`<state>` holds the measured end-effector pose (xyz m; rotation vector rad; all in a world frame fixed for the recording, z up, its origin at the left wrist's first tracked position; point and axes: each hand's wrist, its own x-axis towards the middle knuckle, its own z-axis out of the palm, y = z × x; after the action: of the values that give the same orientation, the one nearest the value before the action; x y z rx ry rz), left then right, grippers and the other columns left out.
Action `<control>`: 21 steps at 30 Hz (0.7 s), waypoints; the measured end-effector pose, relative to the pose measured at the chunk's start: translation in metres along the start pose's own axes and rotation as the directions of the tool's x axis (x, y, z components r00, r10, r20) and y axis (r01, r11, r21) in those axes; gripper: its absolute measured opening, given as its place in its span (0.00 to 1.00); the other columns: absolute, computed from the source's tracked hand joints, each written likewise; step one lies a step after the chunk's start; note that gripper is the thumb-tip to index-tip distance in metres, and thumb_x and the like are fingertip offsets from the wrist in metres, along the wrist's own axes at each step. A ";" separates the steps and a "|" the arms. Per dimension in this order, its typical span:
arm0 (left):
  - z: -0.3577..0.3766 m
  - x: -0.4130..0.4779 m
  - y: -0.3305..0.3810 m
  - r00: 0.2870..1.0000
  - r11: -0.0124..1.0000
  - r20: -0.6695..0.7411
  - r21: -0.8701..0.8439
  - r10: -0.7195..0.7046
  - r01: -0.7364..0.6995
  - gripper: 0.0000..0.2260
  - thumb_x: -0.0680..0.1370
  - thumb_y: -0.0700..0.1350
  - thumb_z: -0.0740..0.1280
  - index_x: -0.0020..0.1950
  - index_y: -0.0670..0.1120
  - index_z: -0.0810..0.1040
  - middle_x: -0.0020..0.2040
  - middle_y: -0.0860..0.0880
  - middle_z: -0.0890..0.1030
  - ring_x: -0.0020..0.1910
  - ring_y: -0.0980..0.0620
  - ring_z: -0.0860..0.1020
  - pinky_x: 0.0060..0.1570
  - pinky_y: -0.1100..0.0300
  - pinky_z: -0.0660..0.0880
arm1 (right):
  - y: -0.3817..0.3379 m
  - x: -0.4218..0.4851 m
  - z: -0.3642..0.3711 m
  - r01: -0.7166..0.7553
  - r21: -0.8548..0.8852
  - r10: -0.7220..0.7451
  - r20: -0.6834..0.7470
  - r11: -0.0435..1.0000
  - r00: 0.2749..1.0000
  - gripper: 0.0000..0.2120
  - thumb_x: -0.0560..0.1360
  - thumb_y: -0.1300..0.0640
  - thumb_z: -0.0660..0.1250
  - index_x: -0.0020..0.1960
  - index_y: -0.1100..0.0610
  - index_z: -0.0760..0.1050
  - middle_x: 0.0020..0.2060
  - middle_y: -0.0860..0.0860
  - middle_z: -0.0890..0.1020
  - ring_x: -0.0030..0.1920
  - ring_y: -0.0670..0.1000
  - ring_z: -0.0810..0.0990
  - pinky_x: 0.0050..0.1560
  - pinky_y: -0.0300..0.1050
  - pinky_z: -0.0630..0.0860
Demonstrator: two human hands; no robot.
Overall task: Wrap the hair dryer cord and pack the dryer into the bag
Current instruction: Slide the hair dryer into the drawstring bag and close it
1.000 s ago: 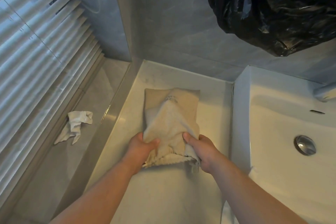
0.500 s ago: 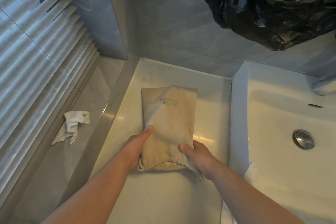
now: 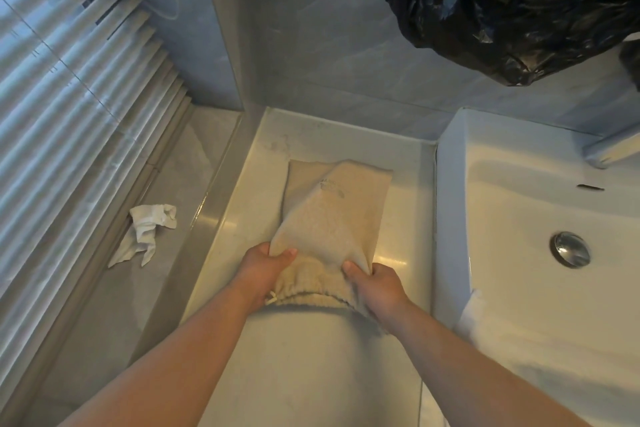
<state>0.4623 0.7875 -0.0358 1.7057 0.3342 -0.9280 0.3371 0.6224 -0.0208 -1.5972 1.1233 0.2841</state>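
Both hands [image 3: 263, 267] [image 3: 379, 284] now tight on bag [image 3: 329, 218] neck.

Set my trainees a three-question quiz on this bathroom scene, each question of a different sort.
1. True or false: the left hand and right hand both grip the beige bag near its drawstring end.
2. Fill in: the bag lies on the counter, to the ___ of the sink.
3. The crumpled white cloth lies: A in the sink; B on the floor; C on the bag.

Key: 1 true; 2 left; 3 B.
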 end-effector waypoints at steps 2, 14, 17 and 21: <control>-0.009 -0.007 -0.004 0.997 0.999 0.070 0.042 -0.027 0.024 0.09 0.79 0.45 0.69 0.53 0.40 0.82 0.44 0.44 0.86 0.41 0.46 0.84 0.43 0.56 0.79 | 0.003 -0.008 -0.009 -0.020 0.071 0.015 0.075 0.997 0.997 0.18 0.74 0.43 0.69 0.56 0.55 0.75 0.47 0.50 0.83 0.46 0.50 0.82 0.44 0.44 0.78; -0.040 -0.053 -0.021 0.983 0.852 0.164 0.523 -0.087 -0.011 0.13 0.80 0.34 0.61 0.36 0.45 0.68 0.30 0.46 0.67 0.26 0.52 0.65 0.26 0.65 0.63 | 0.032 -0.037 -0.041 -0.125 0.084 0.101 0.243 0.989 0.965 0.06 0.79 0.59 0.64 0.45 0.60 0.76 0.36 0.56 0.83 0.33 0.51 0.72 0.24 0.37 0.59; -0.040 -0.059 -0.005 0.996 0.717 0.077 0.697 -0.051 -0.017 0.12 0.80 0.34 0.58 0.42 0.41 0.77 0.39 0.41 0.77 0.36 0.46 0.76 0.34 0.57 0.70 | 0.018 -0.048 -0.051 -0.046 0.065 0.026 0.290 0.997 0.957 0.06 0.78 0.66 0.62 0.45 0.62 0.77 0.38 0.57 0.80 0.25 0.45 0.64 0.26 0.36 0.58; -0.036 -0.072 0.010 0.994 0.614 0.107 0.783 0.020 -0.097 0.13 0.82 0.42 0.60 0.52 0.37 0.83 0.49 0.38 0.82 0.41 0.46 0.78 0.40 0.58 0.73 | -0.001 -0.057 -0.061 0.060 -0.003 -0.057 0.282 0.998 0.958 0.10 0.76 0.71 0.60 0.48 0.62 0.79 0.35 0.51 0.80 0.28 0.46 0.63 0.29 0.38 0.59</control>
<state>0.4364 0.8330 0.0264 2.4529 -0.2597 -1.1961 0.2864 0.5991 0.0416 -1.5407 0.8542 0.4643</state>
